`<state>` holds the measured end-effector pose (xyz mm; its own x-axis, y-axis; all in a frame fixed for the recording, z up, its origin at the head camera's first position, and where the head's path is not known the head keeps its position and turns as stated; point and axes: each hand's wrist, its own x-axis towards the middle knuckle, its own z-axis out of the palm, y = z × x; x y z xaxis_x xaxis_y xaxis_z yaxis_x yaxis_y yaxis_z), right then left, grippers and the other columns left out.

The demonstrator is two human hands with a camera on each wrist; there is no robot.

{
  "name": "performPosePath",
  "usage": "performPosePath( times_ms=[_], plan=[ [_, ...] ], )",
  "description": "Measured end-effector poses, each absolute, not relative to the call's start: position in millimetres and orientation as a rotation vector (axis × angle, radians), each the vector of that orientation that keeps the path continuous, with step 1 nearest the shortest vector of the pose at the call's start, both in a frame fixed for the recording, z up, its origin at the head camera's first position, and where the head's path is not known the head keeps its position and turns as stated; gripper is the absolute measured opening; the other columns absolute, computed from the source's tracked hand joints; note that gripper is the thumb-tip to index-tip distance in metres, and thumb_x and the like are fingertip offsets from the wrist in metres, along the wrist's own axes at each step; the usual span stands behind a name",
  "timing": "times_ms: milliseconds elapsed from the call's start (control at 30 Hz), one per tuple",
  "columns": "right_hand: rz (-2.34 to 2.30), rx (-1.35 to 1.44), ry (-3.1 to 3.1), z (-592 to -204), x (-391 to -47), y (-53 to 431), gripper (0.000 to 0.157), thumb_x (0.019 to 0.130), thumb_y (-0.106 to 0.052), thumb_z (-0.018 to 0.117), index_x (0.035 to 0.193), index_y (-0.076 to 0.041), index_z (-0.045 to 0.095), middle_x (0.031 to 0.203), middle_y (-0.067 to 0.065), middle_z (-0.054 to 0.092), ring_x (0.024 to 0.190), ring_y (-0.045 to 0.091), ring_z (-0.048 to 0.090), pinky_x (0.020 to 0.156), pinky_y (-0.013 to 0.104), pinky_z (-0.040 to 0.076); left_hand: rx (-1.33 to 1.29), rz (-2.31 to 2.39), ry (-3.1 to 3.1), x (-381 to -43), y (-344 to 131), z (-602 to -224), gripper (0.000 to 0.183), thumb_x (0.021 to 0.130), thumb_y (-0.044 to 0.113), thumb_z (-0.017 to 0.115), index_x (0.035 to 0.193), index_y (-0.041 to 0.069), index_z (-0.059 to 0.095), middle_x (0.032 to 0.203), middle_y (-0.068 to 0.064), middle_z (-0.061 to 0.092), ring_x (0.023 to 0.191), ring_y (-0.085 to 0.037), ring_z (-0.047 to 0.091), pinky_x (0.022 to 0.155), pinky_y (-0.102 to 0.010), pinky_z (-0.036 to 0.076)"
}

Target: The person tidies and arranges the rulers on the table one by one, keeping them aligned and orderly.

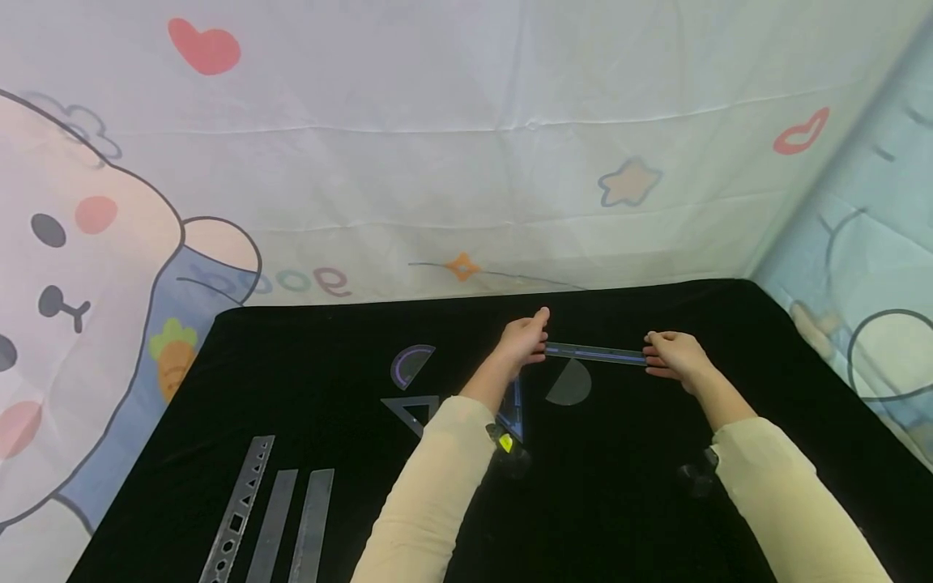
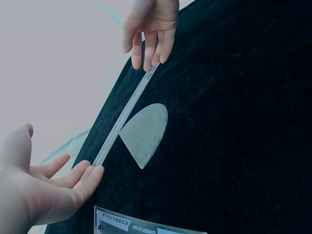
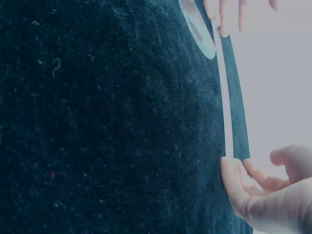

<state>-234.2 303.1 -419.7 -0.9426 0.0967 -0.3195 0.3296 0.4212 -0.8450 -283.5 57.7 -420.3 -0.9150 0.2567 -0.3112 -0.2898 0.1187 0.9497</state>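
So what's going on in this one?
A person's left hand and right hand each touch one end of a clear, blue-striped ruler. A clear protractor lies right beside it on the black cloth. To the person's left lie a purple-marked protractor, a triangle and, nearer, three long strips.

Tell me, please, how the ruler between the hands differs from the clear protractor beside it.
The ruler is a long, straight strip, while the protractor is a half-disc. In the head view, the ruler shows a blue stripe, the protractor none. The left hand and right hand touch the ruler, whereas neither touches the protractor. Both are flat and look see-through.
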Motion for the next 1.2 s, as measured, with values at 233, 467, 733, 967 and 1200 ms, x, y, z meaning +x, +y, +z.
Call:
performPosePath(
  times_ms=[233, 467, 733, 967, 1200],
  plan=[
    [-1.623, 0.374, 2.407, -422.8, -233.9, 301.3, 0.055, 0.101, -0.03, 0.023, 0.14, 0.009, 0.024, 0.14, 0.031, 0.031, 0.12, 0.036, 0.044, 0.091, 0.032, 0.049, -0.088, 1.902, 2.046, -283.4, 58.3, -425.4, 0.05, 0.09, 0.039, 0.055, 0.126, 0.005, 0.051, 0.121, -0.012, 0.056, 0.11, -0.029, 0.055, 0.083, -0.031, 0.053],
    [-1.644, 0.371, 2.402, -423.7, -235.2, 297.7, 0.054, 0.101, -0.029, 0.025, 0.14, 0.008, 0.024, 0.139, 0.029, 0.032, 0.117, 0.032, 0.045, 0.091, 0.031, 0.049, -0.095, 1.891, 2.121, -282.9, 58.6, -428.0, 0.04, 0.085, 0.028, 0.065, 0.119, 0.008, 0.057, 0.117, -0.009, 0.056, 0.106, -0.027, 0.057, 0.077, -0.029, 0.055],
    [-1.659, 0.332, 2.399, -422.9, -233.9, 293.6, 0.052, 0.101, -0.027, 0.025, 0.14, 0.008, 0.025, 0.139, 0.029, 0.032, 0.118, 0.034, 0.043, 0.093, 0.034, 0.048, -0.134, 1.843, 2.203, -281.9, 58.5, -428.9, 0.035, 0.081, 0.013, 0.069, 0.114, 0.009, 0.061, 0.106, -0.006, 0.06, 0.088, -0.023, 0.063, 0.071, -0.028, 0.055],
    [-1.675, 0.317, 2.392, -421.0, -232.6, 292.3, 0.051, 0.101, -0.026, 0.026, 0.139, 0.008, 0.026, 0.138, 0.029, 0.033, 0.109, 0.026, 0.047, 0.091, 0.032, 0.049, -0.117, 1.761, 2.286, -279.7, 56.9, -426.4, 0.034, 0.078, 0.005, 0.07, 0.111, 0.01, 0.063, 0.1, -0.006, 0.065, 0.082, -0.022, 0.063, 0.072, -0.03, 0.055],
    [-1.705, 0.335, 2.381, -420.1, -232.6, 290.2, 0.049, 0.1, -0.025, 0.031, 0.138, 0.006, 0.029, 0.135, 0.026, 0.036, 0.096, 0.016, 0.05, 0.088, 0.029, 0.051, -0.078, 1.599, 2.452, -281.4, 58.0, -430.5, 0.029, 0.074, 0.005, 0.073, 0.101, 0.013, 0.068, 0.093, -0.004, 0.068, 0.075, -0.016, 0.058, 0.057, -0.026, 0.048]
  ],
)
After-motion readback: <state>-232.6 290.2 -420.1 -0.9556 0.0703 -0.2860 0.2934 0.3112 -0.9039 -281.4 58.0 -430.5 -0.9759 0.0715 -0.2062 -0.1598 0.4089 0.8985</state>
